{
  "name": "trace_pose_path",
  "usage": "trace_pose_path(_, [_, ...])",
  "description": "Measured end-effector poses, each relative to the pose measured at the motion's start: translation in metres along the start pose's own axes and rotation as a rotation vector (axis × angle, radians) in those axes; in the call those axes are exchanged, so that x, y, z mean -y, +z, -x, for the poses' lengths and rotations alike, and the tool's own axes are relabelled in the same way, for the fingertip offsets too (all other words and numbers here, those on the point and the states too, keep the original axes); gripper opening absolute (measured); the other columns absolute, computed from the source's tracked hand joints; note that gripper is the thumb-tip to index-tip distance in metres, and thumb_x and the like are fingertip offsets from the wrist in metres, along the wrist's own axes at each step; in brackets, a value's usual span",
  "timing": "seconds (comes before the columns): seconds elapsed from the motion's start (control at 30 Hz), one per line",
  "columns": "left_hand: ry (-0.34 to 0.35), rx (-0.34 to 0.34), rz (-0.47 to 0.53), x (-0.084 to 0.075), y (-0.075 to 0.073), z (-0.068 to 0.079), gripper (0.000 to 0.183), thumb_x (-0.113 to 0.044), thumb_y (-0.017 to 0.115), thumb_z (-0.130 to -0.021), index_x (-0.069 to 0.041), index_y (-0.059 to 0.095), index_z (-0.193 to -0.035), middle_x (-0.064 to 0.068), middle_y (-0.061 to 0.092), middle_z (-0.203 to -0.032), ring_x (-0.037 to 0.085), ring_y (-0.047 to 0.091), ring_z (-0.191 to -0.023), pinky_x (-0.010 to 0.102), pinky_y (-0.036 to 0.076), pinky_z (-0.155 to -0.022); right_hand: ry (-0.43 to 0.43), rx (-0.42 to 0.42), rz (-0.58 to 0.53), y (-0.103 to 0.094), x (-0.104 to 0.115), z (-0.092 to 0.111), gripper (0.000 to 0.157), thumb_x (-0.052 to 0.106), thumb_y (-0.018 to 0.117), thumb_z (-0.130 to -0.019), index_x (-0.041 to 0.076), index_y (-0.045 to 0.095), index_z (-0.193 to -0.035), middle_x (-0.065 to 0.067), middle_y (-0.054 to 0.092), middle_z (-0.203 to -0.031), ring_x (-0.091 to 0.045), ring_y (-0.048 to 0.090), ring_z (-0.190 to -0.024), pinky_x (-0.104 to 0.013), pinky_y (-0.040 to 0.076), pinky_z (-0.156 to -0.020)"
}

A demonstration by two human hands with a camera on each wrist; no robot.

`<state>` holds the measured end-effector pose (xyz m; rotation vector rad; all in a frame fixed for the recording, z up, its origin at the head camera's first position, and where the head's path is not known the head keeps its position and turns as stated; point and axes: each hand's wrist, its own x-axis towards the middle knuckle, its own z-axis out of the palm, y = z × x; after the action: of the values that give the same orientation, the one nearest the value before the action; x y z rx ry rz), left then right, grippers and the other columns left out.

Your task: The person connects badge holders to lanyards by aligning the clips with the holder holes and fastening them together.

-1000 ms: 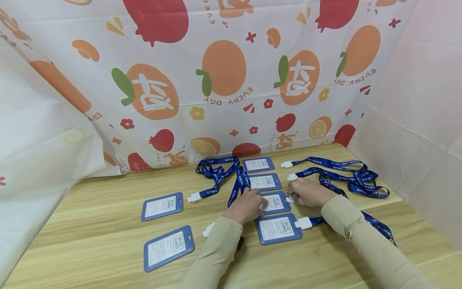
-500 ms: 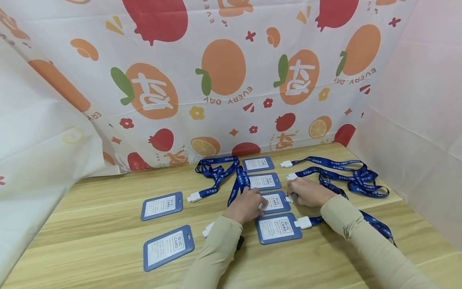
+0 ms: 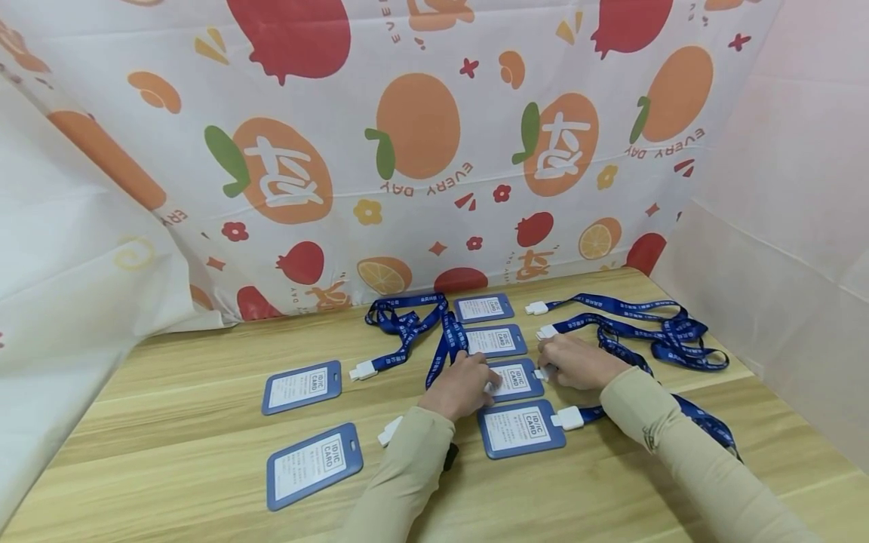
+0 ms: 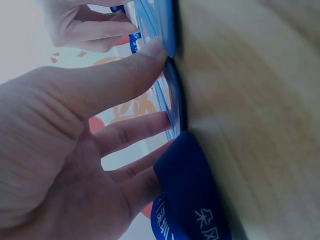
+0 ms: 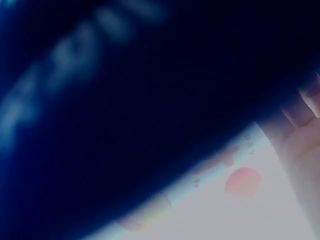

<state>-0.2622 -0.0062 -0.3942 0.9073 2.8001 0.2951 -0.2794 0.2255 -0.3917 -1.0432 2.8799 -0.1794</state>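
Note:
In the head view a blue ID card holder [image 3: 514, 379], third from the back in a column, lies between my hands. My left hand [image 3: 464, 386] holds its left end, with the thumb and fingers [image 4: 132, 131] spread across its edges in the left wrist view. At its slotted right end my right hand [image 3: 577, 362] pinches a white lanyard clip [image 3: 541, 374], mostly hidden by the fingers. Whether the clip is through the slot cannot be seen. Just in front lies another card holder [image 3: 521, 430], with a white clip [image 3: 567, 418] at its slot. A dark blue strap [image 5: 150, 115] fills most of the right wrist view.
Two more card holders [image 3: 483, 308] lie behind; two others [image 3: 315, 466] lie at the left. Blue lanyards [image 3: 679, 332] are heaped at the right, and another lanyard [image 3: 407, 328] at the back left. A white clip [image 3: 390, 431] shows beside the left sleeve. Fruit-printed cloth [image 3: 421, 226] hangs behind.

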Motion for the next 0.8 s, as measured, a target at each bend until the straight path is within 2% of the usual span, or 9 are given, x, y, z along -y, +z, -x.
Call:
trace_pose_path(0.37, [0.012, -0.006, -0.006, 0.0012, 0.0002, -0.0004, 0.026, -0.021, 0.078, -0.091, -0.018, 0.079, -0.116, 0.003, 0.065, -0.120, 0.021, 0.047, -0.096, 0.031, 0.040, -0.085, -0.010, -0.005, 0.005, 0.0010, 0.0003, -0.0005, 0.022, -0.016, 0.069, -0.082, 0.000, 0.079, -0.092, -0.002, 0.067, -0.087, -0.010, 0.057, -0.074, -0.028, 0.055, -0.071])
trace_pose_path(0.8, [0.004, -0.005, -0.005, 0.0011, -0.0001, -0.0003, 0.026, -0.021, 0.078, -0.091, -0.019, 0.079, -0.117, 0.004, 0.065, -0.123, 0.022, 0.047, -0.097, 0.030, 0.041, -0.085, 0.019, 0.028, -0.027, -0.0024, 0.0014, -0.0022, 0.023, -0.016, 0.068, -0.083, 0.000, 0.080, -0.094, -0.001, 0.067, -0.088, -0.012, 0.057, -0.077, -0.028, 0.053, -0.071])
